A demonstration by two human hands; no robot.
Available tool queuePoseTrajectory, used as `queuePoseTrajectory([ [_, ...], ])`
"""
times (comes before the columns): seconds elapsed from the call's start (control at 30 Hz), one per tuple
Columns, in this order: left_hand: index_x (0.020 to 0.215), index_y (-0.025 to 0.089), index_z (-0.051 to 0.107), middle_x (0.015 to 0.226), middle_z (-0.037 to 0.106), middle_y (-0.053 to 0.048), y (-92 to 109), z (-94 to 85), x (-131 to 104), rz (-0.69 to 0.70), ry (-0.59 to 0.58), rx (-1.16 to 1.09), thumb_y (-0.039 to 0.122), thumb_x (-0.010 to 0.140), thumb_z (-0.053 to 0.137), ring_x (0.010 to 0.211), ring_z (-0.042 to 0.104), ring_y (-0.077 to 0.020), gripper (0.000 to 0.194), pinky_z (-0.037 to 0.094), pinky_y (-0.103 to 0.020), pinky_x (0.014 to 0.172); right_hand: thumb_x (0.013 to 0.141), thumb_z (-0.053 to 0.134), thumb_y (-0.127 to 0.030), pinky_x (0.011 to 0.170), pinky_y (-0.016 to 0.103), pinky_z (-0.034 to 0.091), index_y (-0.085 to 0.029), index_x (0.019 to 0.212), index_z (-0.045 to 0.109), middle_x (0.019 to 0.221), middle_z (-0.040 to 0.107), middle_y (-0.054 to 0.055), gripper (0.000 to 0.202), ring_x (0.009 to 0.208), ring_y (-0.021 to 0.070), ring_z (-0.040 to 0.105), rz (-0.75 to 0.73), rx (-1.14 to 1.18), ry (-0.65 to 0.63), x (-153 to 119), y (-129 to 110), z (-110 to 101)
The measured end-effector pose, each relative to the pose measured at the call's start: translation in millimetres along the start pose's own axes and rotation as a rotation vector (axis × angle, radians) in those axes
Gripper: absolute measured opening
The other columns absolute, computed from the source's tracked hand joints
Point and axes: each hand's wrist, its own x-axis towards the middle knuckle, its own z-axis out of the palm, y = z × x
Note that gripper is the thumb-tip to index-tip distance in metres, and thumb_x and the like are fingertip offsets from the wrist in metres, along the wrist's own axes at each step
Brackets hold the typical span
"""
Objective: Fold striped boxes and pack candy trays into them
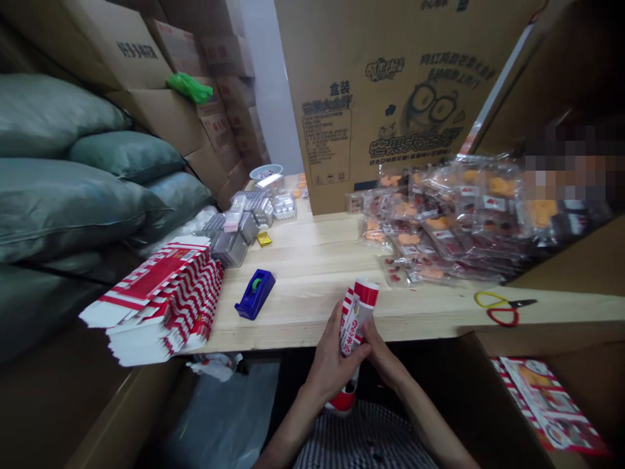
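Observation:
A red-and-white printed paper box (355, 319) is held upright, seen narrow side on, at the table's front edge. My left hand (328, 358) wraps its left side, with the thumb across the front. On the right side, my right hand (379, 352) closes around it, its fingers partly hidden behind. The box's lower end reaches down toward my lap. To the left stands a blue tape dispenser (254, 294) with a green core. Farther left lies a stack of flat red-and-white boxes (166, 293), jutting over the front edge.
Clear packets with orange and dark red pieces (439, 225) are heaped at the right, before a large carton (390, 98). Scissors (505, 306) lie near the front edge. Clear plastic cases (234, 234) and a yellow packet (264, 239) sit back left. A printed box (549, 404) lies in an open carton, lower right.

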Motion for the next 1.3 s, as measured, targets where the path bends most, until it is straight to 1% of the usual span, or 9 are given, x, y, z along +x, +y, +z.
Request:
queuePoseTrajectory([
  [0.23, 0.143, 0.024, 0.049, 0.151, 0.046, -0.012, 6, -18.6, 23, -0.084, -0.084, -0.322, 0.039, 0.094, 0.057, 0.134, 0.05, -0.0304, 0.051, 0.041, -0.048, 0.111, 0.073, 0.077, -0.049, 0.099, 0.051, 0.049, -0.024, 0.119, 0.063, 0.115, 0.073, 0.01, 0.054, 0.107, 0.0316, 0.068, 0.117, 0.157, 0.055, 6, -26, -17],
  [0.4, 0.148, 0.027, 0.042, 0.153, 0.045, -0.011, -5, -11.0, 25, -0.23, -0.121, -0.535, 0.046, 0.088, 0.065, 0.14, 0.044, -0.0295, 0.067, 0.041, -0.045, 0.113, 0.073, 0.078, -0.046, 0.087, 0.042, 0.055, -0.027, 0.119, 0.064, 0.111, 0.074, 0.006, 0.052, 0.098, 0.0273, 0.07, 0.129, 0.169, -0.03, 12, -30, -3],
  [0.63, 0.148, 0.026, 0.039, 0.147, 0.051, -0.013, -28, 11.9, -2, -0.345, -0.13, -0.729, 0.048, 0.079, 0.075, 0.133, 0.052, -0.0281, 0.082, 0.039, -0.043, 0.113, 0.065, 0.083, -0.044, 0.092, 0.042, 0.053, -0.025, 0.102, 0.07, 0.1, 0.075, 0.005, 0.043, 0.098, 0.0272, 0.068, -0.034, 0.086, 0.287, 6, 0, 9],
  [0.73, 0.138, 0.022, 0.047, 0.125, 0.068, -0.013, -32, 9.3, 4, -0.405, -0.006, -0.753, 0.038, 0.076, 0.08, 0.111, 0.067, -0.0269, 0.072, 0.049, -0.044, 0.101, 0.063, 0.083, -0.048, 0.089, 0.046, 0.054, -0.023, 0.088, 0.073, 0.09, 0.076, 0.006, 0.037, 0.093, 0.0298, 0.068, -0.009, -0.045, 0.298, 0, -9, -5],
  [0.83, 0.129, 0.022, 0.052, 0.116, 0.071, -0.009, -27, 1.7, 22, -0.327, 0.26, -0.671, 0.035, 0.079, 0.077, 0.101, 0.069, -0.0232, 0.058, 0.053, -0.041, 0.094, 0.076, 0.073, -0.055, 0.089, 0.049, 0.055, -0.022, 0.108, 0.072, 0.103, 0.076, 0.008, 0.046, 0.099, 0.031, 0.069, 0.1, 0.033, 0.099, -5, -33, -18],
  [0.93, 0.127, 0.023, 0.054, 0.123, 0.067, -0.008, -15, -5.4, 36, -0.193, 0.341, -0.493, 0.036, 0.085, 0.07, 0.108, 0.066, -0.023, 0.047, 0.05, -0.041, 0.099, 0.089, 0.059, -0.057, 0.094, 0.048, 0.055, -0.033, 0.139, 0.052, 0.131, 0.067, 0.005, 0.056, 0.115, 0.0287, 0.065, 0.075, 0.129, 0.052, -7, -54, -22],
  [1.07, 0.146, 0.027, 0.041, 0.142, 0.055, -0.01, 0, -11.6, 38, -0.056, 0.227, -0.24, 0.037, 0.091, 0.062, 0.128, 0.054, -0.0263, 0.06, 0.04, -0.046, 0.111, 0.087, 0.066, -0.049, 0.097, 0.045, 0.056, -0.039, 0.139, 0.05, 0.138, 0.062, 0.0, 0.055, 0.121, 0.0276, 0.062, -0.055, 0.026, 0.176, -8, -64, -21],
  [1.2, 0.157, 0.031, 0.012, 0.158, 0.035, -0.01, 5, -16.4, 29, -0.004, 0.209, -0.155, 0.041, 0.096, 0.053, 0.144, 0.037, -0.0255, 0.074, 0.026, -0.05, 0.12, 0.089, 0.065, -0.049, 0.104, 0.052, 0.051, -0.038, 0.145, 0.043, 0.143, 0.057, 0.002, 0.061, 0.129, 0.0303, 0.057, 0.041, 0.048, 0.026, -7, -58, -19],
  [1.3, 0.158, 0.032, 0.007, 0.165, 0.02, -0.007, 3, -11.6, 22, -0.04, 0.189, -0.202, 0.044, 0.1, 0.042, 0.151, 0.021, -0.0232, 0.068, 0.015, -0.049, 0.124, 0.092, 0.058, -0.054, 0.118, 0.051, 0.034, -0.043, 0.152, 0.026, 0.16, 0.034, -0.004, 0.069, 0.146, 0.0251, 0.034, 0.041, -0.024, 0.068, -9, -41, -10],
])
